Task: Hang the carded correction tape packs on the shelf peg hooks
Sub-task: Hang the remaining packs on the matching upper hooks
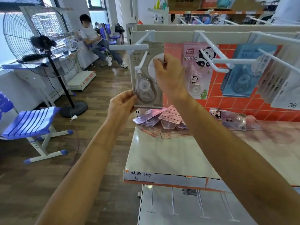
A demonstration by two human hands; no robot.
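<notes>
A grey carded correction tape pack (142,88) hangs at the front of a stack on the leftmost white peg hook (142,60). My left hand (121,104) pinches the pack's lower left corner. Higher up, my right hand (168,73) grips its upper right edge. Pink panda packs (197,70) hang on the middle hook (209,54), and blue packs (241,78) on the hook to the right. Several loose pink and purple packs (164,119) lie in a pile on the white shelf (162,156) below.
More loose panda packs (230,119) lie at the shelf's back right, and white cards marked 36 (285,91) hang at the far right. On the left stand a large floor fan (42,46) and a blue slatted chair (30,124). A person (97,41) sits in the background.
</notes>
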